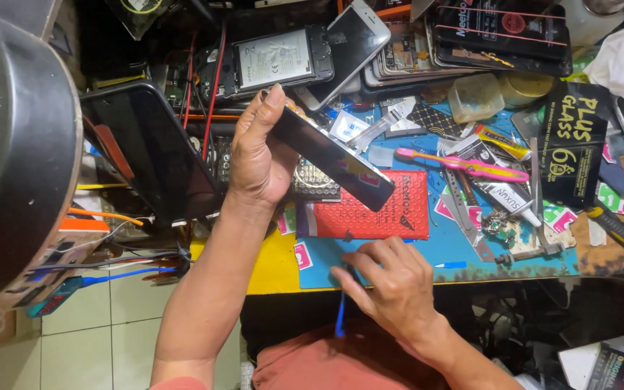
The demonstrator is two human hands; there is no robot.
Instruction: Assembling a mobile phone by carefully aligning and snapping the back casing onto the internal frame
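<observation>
The light is bright and even, falling from above onto the tabletop [427,253], so the colours there look strong and clear. A soft glare lies on the dark phone [330,155] just beside the fingers [272,97] of the left hand [258,155], along its glossy edge. Under that hand there is only a weak shadow. Below the fingers [348,278] of the right hand [391,285] the space under the tabletop is dim, almost black. Far to the left of the fingers, a big round grey object [16,144] is close to the camera, out of focus and curved by the lens. The picture's corners bend slightly.
</observation>
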